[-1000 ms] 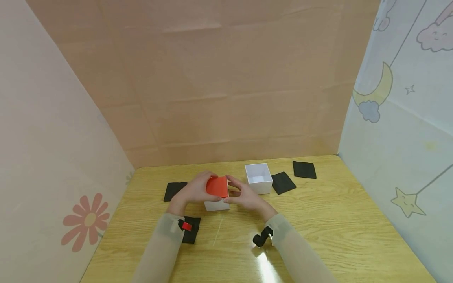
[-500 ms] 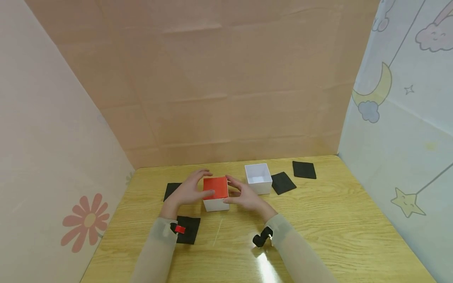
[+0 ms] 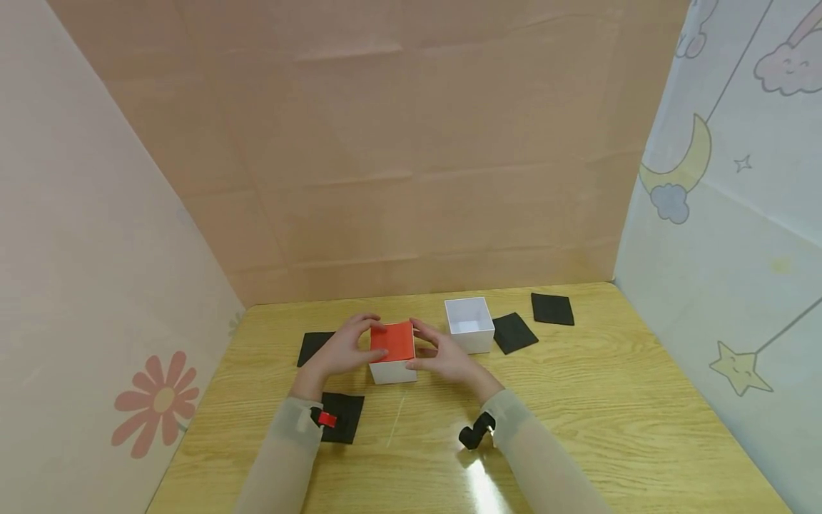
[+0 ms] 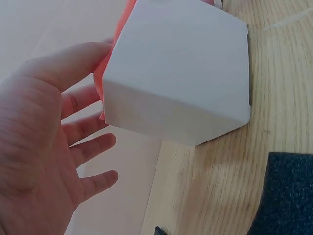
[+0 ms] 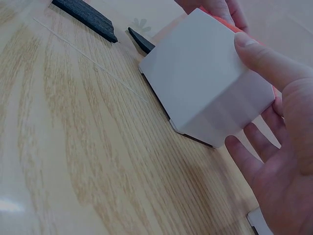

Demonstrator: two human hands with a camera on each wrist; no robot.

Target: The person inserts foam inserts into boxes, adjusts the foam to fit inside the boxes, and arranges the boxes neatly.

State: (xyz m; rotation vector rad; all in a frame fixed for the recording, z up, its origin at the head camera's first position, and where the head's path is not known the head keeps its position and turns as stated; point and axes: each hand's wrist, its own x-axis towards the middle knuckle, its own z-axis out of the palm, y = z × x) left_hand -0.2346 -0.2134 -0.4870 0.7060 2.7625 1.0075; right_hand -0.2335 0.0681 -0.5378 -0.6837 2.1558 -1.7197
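A white square box stands on the table with a red sheet across its top. In the left wrist view the red sheet bulges a little past the box's edge. My left hand is at the box's left side, thumb and index finger touching the red sheet, the other fingers spread apart in the air. With my right hand I hold the box's right side. In the right wrist view its thumb lies against one wall of the box and its fingers are along another. The box's inside is hidden.
Another white box, open at the top, stands behind and to the right. Black square pads lie around: one beside that box, one farther right, one at the left, one near my left wrist. Walls enclose the table.
My left hand has drawn back leftward from over the red sheet, then come slightly in again to touch it. The red sheet now lies flatter. My right hand stays in place.
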